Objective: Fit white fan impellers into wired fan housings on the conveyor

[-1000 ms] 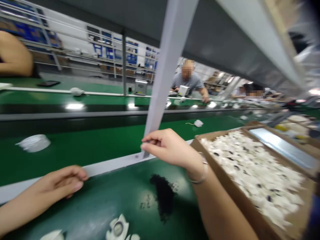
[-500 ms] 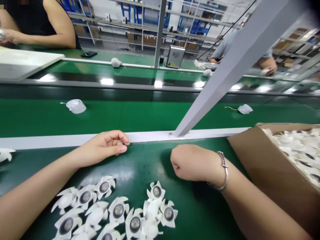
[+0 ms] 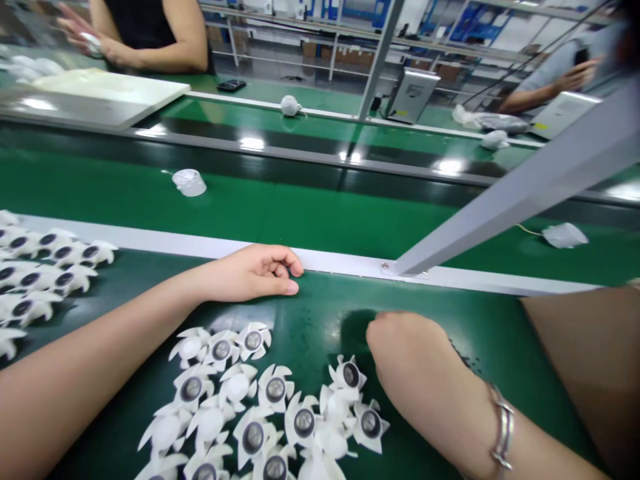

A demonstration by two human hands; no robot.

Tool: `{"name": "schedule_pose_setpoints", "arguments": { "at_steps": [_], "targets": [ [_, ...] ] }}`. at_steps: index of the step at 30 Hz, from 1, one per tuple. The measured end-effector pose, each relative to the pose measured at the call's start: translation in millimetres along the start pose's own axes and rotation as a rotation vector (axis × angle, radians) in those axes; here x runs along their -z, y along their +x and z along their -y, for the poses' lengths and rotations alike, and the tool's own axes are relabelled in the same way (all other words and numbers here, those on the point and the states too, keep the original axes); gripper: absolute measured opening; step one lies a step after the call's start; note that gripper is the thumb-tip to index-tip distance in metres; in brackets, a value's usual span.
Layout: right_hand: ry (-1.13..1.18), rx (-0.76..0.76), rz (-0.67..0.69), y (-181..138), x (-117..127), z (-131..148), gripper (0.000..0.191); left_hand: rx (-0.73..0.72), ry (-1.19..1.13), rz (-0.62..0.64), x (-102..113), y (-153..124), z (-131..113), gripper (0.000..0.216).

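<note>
My left hand rests on the green worktop beside the white edge strip, its fingers curled loosely inward with nothing visible in them. My right hand lies knuckles-up as a closed fist to the right of it, a metal bracelet on the wrist; its fingers are tucked under and hidden. Between and below my hands lies a pile of several small white fan impellers with dark hubs. The right fist almost touches the nearest impeller.
More white impellers lie at the left edge. A cardboard box wall stands at the right. A slanted grey post is bolted to the strip. White parts ride the green conveyor beyond. Other people work across the line.
The view has dropped and swung left. My right hand came down from the grey post to the worktop as a fist. The left hand stayed by the strip.
</note>
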State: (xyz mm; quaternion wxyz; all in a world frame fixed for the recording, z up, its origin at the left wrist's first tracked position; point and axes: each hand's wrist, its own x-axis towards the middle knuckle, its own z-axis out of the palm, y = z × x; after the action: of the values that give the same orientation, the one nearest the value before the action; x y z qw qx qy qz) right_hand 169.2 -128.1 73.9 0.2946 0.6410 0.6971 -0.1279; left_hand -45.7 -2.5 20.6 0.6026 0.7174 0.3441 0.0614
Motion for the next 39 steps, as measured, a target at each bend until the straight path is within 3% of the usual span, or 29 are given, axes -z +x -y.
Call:
{"name": "schedule_pose_setpoints", "arguments": {
  "at_steps": [6,10,14,18,22,32,39],
  "targets": [
    [0.0,-0.018,0.018,3.0,-14.1,-7.6,0.036,-0.044,0.445,0.207,16.0,-25.5,-23.5,0.054],
    [0.048,0.087,-0.109,12.8,-19.9,-26.6,0.021,-0.047,0.653,0.218,12.6,-33.5,-28.5,0.056],
    [0.26,0.291,-0.284,24.4,-15.4,-38.4,0.016,-0.085,0.628,0.045,-5.0,-23.0,-20.0,0.042],
    [0.533,0.465,-0.464,32.2,-13.1,-30.1,0.011,-0.258,0.564,-0.135,-20.1,-10.9,-8.8,0.037],
    [0.656,0.562,-0.655,38.1,-17.3,-11.5,0.011,-0.352,0.532,-0.091,-20.1,-6.0,-1.4,0.058],
    [0.662,0.606,-0.695,48.2,-18.3,19.4,0.011,-0.355,0.528,-0.089,-18.8,-0.1,1.4,0.04],
    [0.408,0.559,-0.754,47.3,-22.2,27.5,0.013,-0.319,0.537,-0.086,-17.9,-0.5,0.9,0.038]
  ]
}}
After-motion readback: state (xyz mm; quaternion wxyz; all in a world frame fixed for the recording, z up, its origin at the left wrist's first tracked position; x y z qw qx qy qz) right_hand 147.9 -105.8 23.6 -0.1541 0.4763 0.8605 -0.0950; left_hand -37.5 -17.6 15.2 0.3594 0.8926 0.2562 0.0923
